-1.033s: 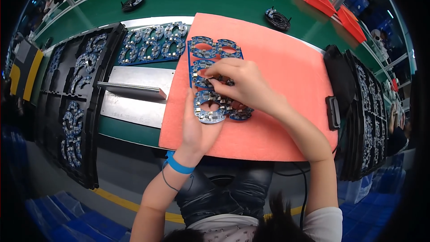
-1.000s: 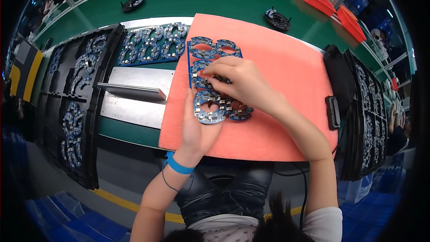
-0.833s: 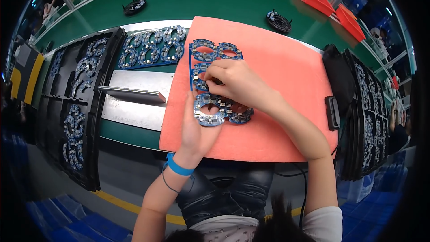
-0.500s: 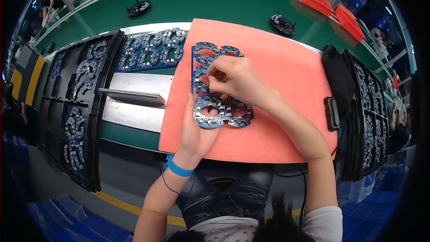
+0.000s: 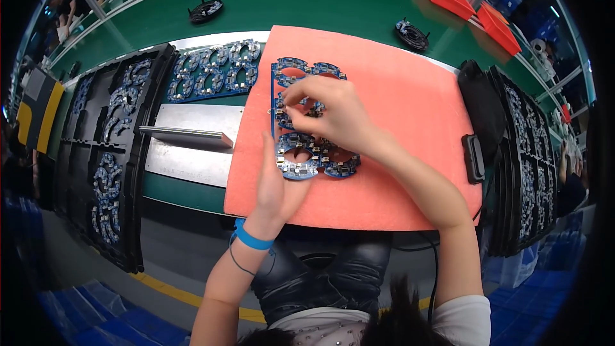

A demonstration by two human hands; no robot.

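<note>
Cradling the blue panel (image 5: 297, 139) at its near end, the left hand (image 5: 272, 189) may lose it if the narrowly parted right hand (image 5: 333, 106) presses.

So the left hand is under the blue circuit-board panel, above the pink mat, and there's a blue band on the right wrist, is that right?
Not quite: the head view shows the blue band on the left wrist, not the right. The left hand is indeed under the blue circuit-board panel, above the pink mat.
</note>
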